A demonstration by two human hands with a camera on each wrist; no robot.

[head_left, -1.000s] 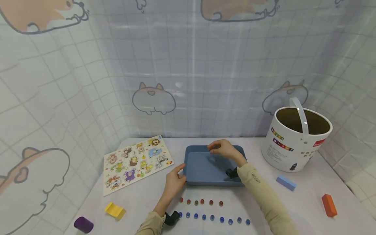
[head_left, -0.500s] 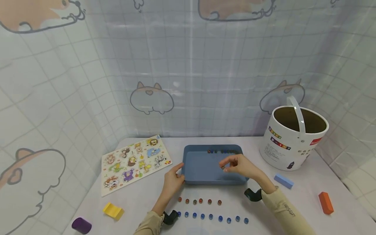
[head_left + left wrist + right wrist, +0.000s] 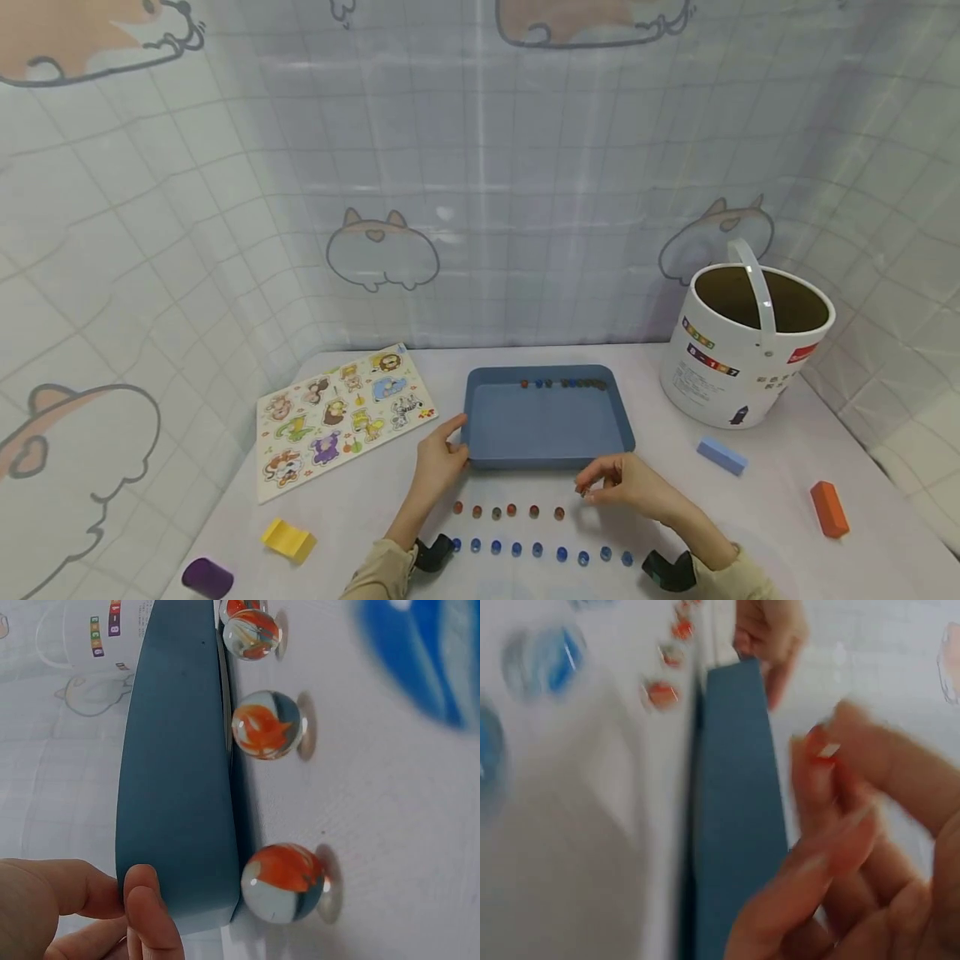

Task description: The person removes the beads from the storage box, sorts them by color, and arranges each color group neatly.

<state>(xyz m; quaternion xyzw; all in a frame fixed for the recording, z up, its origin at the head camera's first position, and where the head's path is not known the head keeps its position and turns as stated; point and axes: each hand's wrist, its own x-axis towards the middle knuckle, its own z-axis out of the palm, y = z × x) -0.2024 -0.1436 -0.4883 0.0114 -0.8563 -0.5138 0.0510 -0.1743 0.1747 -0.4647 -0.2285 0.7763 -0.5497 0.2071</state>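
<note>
My right hand (image 3: 633, 485) is just in front of the blue-grey tray's near right part, pinching a small orange-red marble (image 3: 825, 748) between fingertips. My left hand (image 3: 438, 463) holds the front left corner of the tray (image 3: 525, 463). In the left wrist view, its fingers (image 3: 146, 900) touch the tray's corner. Along the tray's back wall lies a row of small marbles (image 3: 572, 383) with a gap in it. On the table in front are a row of orange marbles (image 3: 512, 509) and, nearer, a row of blue marbles (image 3: 537, 550).
An animal puzzle board (image 3: 341, 417) lies left of the tray. A white bucket (image 3: 712, 367) stands at the right. Around the table are a blue block (image 3: 722, 456), an orange block (image 3: 829, 509), a yellow block (image 3: 288, 541) and a purple cylinder (image 3: 207, 578).
My right hand has moved from over the tray's back, across the tray, to in front of its near edge with a marble. My left hand has stayed at the tray corner.
</note>
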